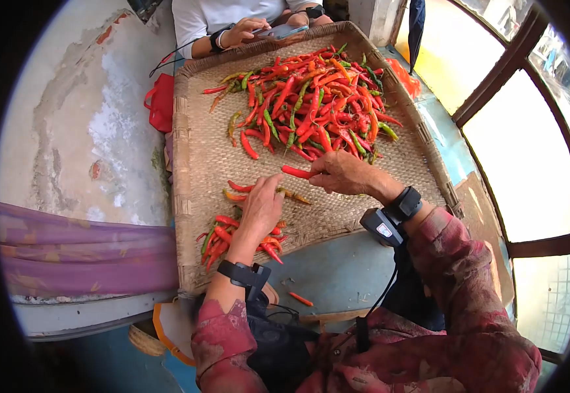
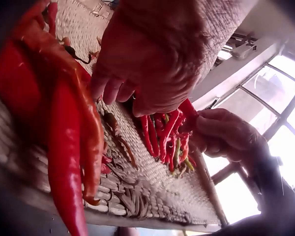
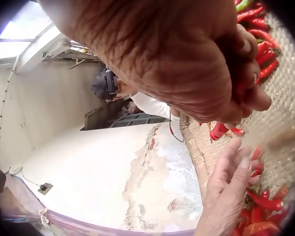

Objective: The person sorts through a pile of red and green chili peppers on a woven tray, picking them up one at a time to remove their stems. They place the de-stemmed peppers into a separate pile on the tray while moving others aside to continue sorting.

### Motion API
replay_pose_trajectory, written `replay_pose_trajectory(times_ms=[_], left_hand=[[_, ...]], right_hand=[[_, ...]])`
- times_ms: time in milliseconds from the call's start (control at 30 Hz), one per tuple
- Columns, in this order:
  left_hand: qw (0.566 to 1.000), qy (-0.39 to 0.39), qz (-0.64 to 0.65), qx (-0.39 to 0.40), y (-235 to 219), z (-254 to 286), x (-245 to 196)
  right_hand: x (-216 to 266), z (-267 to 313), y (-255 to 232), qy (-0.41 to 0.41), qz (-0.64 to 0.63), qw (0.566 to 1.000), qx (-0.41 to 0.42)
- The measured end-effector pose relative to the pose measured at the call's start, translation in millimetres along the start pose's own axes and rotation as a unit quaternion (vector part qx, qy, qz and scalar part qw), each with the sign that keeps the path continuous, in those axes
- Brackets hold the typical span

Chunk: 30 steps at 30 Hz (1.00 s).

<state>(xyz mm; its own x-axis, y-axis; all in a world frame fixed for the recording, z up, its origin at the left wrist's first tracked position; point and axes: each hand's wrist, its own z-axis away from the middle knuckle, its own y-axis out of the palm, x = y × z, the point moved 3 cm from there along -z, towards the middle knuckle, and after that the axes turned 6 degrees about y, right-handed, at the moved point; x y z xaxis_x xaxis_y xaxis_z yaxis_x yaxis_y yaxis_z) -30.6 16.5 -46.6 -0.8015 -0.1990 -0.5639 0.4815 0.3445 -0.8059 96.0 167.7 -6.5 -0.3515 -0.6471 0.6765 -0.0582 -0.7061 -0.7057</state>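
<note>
My right hand (image 1: 345, 173) pinches a red pepper (image 1: 296, 172) by one end, over the tray's middle. The right wrist view shows this hand (image 3: 172, 59) close up, its curled fingers partly covering the pepper. To its left, my left hand (image 1: 263, 206) is above a small group of peppers (image 1: 218, 243), fingers extended and slightly bent, with nothing visible in them. In the right wrist view the left hand (image 3: 228, 189) has its palm side partly showing. A large heap of red, orange and green peppers (image 1: 311, 105) covers the far part of the woven tray (image 1: 196, 150).
Across the tray, another person (image 1: 232, 16) in white holds a phone (image 1: 283, 31). A red bag (image 1: 161, 103) lies by the tray's left edge, and an orange-red bag (image 1: 403, 77) by its right. One pepper (image 1: 301, 299) is below the near edge. Windows (image 1: 527, 157) stand right.
</note>
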Motion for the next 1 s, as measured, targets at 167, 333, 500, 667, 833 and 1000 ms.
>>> replay_pose_trajectory(times_ms=[167,333,500,667,833,1000], left_hand=[[0.953,0.122,-0.256,0.102,35.4,7.2,-2.7],[0.956,0.112,-0.254,0.092,24.9,2.6,-6.7],[0.947,0.072,-0.311,0.030,-11.5,-7.7,5.0],[0.936,-0.025,-0.335,0.104,-26.5,4.8,42.4],[0.940,-0.091,-0.293,0.148,-27.0,1.4,38.4],[0.943,-0.067,-0.292,0.146,-20.3,1.9,47.3]], right_hand=[[-0.8,-1.2,16.1,-0.029,0.049,0.997,0.046],[-0.2,-0.6,19.6,-0.058,0.050,0.996,0.052],[3.3,-2.1,13.5,-0.048,0.027,0.998,-0.025],[7.8,0.8,10.2,0.004,-0.128,0.991,0.025],[1.0,-3.2,35.0,-0.029,-0.036,0.990,0.132],[5.0,-7.4,2.9,0.026,-0.329,0.943,-0.041]])
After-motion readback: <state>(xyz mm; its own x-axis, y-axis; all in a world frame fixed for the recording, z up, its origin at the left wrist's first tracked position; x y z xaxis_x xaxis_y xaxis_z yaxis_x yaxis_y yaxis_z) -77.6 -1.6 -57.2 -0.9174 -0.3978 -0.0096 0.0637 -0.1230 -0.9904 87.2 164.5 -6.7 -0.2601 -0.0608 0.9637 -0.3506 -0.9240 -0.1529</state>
